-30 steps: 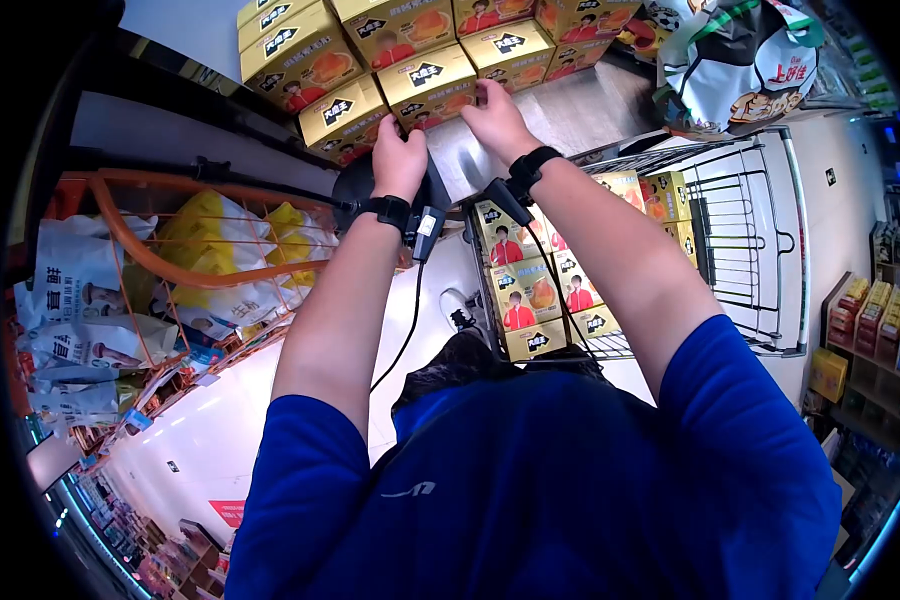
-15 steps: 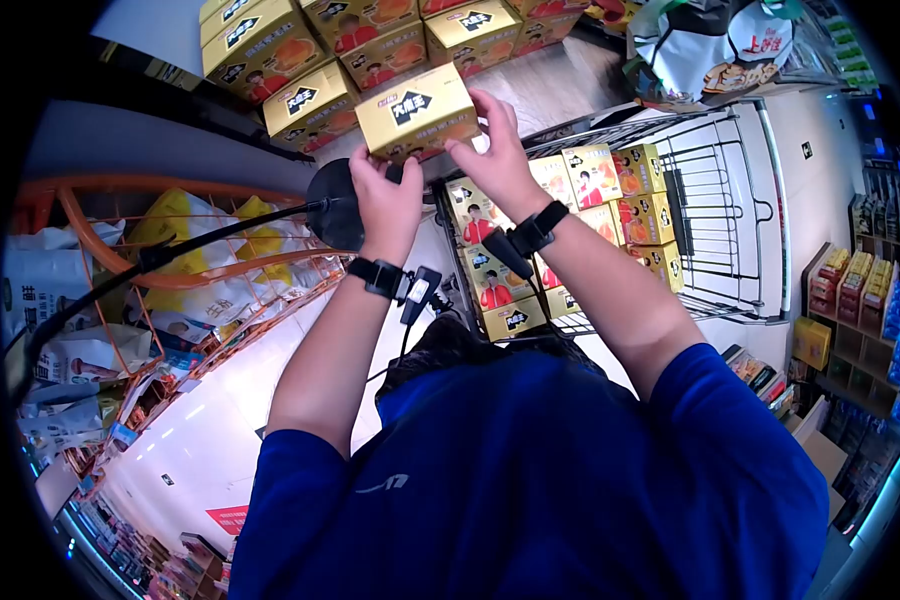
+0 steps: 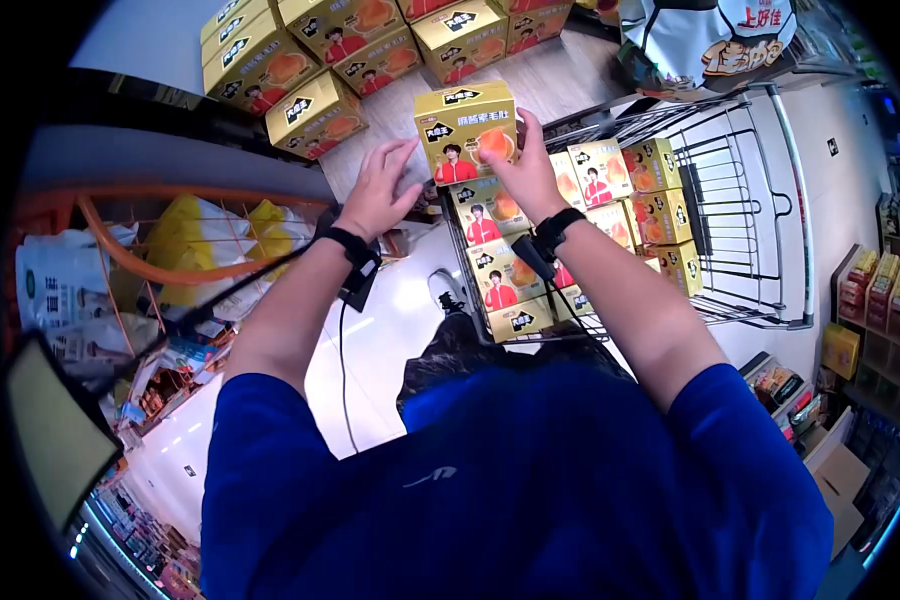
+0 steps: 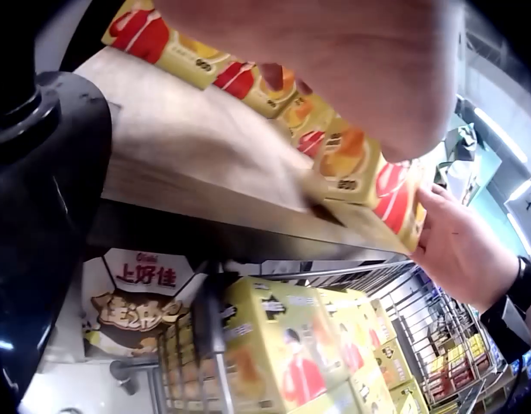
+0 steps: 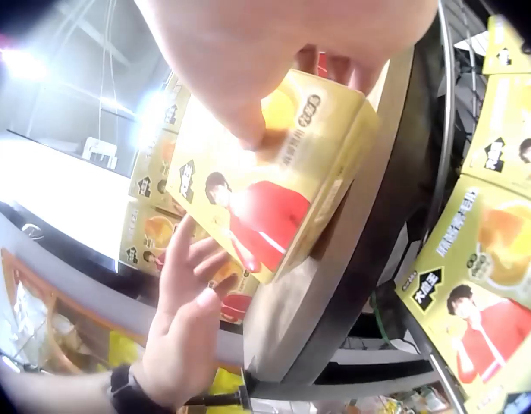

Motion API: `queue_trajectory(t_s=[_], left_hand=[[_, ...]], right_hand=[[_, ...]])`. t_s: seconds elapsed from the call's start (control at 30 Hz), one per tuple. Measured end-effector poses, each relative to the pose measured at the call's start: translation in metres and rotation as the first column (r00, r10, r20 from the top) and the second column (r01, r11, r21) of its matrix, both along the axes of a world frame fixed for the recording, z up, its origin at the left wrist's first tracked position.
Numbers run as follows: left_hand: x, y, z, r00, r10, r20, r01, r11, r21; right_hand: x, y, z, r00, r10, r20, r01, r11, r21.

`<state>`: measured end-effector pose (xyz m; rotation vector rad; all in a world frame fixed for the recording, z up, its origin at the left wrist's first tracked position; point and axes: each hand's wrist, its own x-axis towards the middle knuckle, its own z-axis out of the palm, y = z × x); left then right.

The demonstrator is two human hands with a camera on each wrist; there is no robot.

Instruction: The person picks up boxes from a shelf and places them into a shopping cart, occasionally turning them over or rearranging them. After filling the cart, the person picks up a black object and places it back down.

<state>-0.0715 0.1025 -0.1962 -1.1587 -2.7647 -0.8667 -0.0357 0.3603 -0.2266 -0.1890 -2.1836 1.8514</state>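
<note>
My right hand grips a gold snack box printed with a figure in red. In the right wrist view the thumb presses the printed face of the gold snack box, while the other fingers wrap over its far edge. My left hand is just left of the box, its fingers extended and loosely spread, holding nothing. The box is over the front edge of the wooden shelf, close to a metal shopping cart. Stacks of matching boxes fill the near part of that cart.
More gold boxes stand in rows on the shelf behind. A large white snack bag is at the upper right. To the left, an orange wire basket holds bagged goods. A shoe shows on the floor beside the cart.
Both hands took the box from the shelf's front row and drew it out. It has since moved right toward the cart and turned its printed face up, and my left hand has come off it.
</note>
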Motion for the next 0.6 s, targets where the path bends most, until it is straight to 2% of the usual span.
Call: queue_trajectory(t_s=[0.07,0.1,0.13,0.17,0.2,0.23,0.27,0.3,0.33,0.4,0.43,0.47,0.5,0.53,0.57,0.6], left_hand=[[-0.002,-0.02,-0.008,0.991,-0.102,0.08,0.108,0.992,-0.07],[-0.014,-0.029,-0.01,0.991,-0.107,0.079,0.112,0.991,-0.069],[-0.023,-0.042,-0.013,0.971,-0.23,0.061,0.237,0.96,-0.151],[-0.023,-0.054,-0.018,0.931,-0.357,0.074,0.364,0.903,-0.229],[-0.026,-0.065,-0.026,0.927,-0.362,0.097,0.375,0.9,-0.222],[-0.03,-0.078,-0.032,0.944,-0.328,0.034,0.328,0.921,-0.21],[-0.035,-0.088,-0.039,0.957,-0.287,-0.043,0.274,0.942,-0.192],[-0.028,-0.084,-0.038,0.948,-0.318,0.002,0.315,0.938,-0.146],[-0.026,-0.082,-0.038,0.916,-0.401,0.017,0.396,0.896,-0.2],[-0.018,-0.076,-0.034,0.909,-0.415,-0.046,0.409,0.906,-0.106],[-0.008,-0.077,-0.032,0.916,-0.4,-0.034,0.395,0.913,-0.102],[0.01,-0.079,-0.027,0.928,-0.371,0.0,0.371,0.928,-0.028],[0.026,-0.085,-0.02,0.939,-0.342,0.023,0.341,0.939,0.037],[0.055,-0.097,-0.004,0.959,-0.253,0.127,0.242,0.966,0.094],[0.081,-0.118,0.015,0.959,-0.214,0.186,0.189,0.971,0.145],[0.119,-0.148,0.003,0.966,0.011,0.259,-0.046,0.991,0.129]], right_hand=[[0.008,-0.012,-0.002,0.998,0.013,0.059,-0.021,0.989,0.143],[0.007,-0.018,-0.007,0.999,0.005,0.054,-0.004,1.0,-0.011],[0.009,-0.024,-0.012,0.991,-0.047,0.123,0.054,0.997,-0.059],[0.012,-0.027,-0.02,0.99,-0.074,0.116,0.071,0.997,0.03],[0.013,-0.027,-0.029,0.99,-0.091,0.106,0.079,0.99,0.12],[0.015,-0.03,-0.03,0.994,-0.081,0.078,0.073,0.992,0.102],[0.018,-0.031,-0.03,0.985,-0.121,0.124,0.097,0.978,0.186],[0.018,-0.033,-0.031,0.985,-0.131,0.113,0.112,0.981,0.158],[0.019,-0.033,-0.036,0.984,-0.137,0.11,0.122,0.983,0.135],[0.017,-0.036,-0.036,0.957,-0.162,0.242,0.132,0.982,0.135],[0.015,-0.037,-0.026,0.929,-0.076,0.363,0.095,0.995,-0.035],[0.018,-0.039,-0.014,0.88,0.027,0.475,0.081,0.975,-0.206],[0.021,-0.044,-0.011,0.867,-0.038,0.496,0.152,0.97,-0.191],[0.022,-0.052,-0.004,0.841,0.046,0.539,0.167,0.925,-0.34],[0.022,-0.051,-0.006,0.863,0.093,0.497,0.126,0.913,-0.389],[0.027,-0.049,-0.009,0.875,0.145,0.462,0.083,0.895,-0.439]])
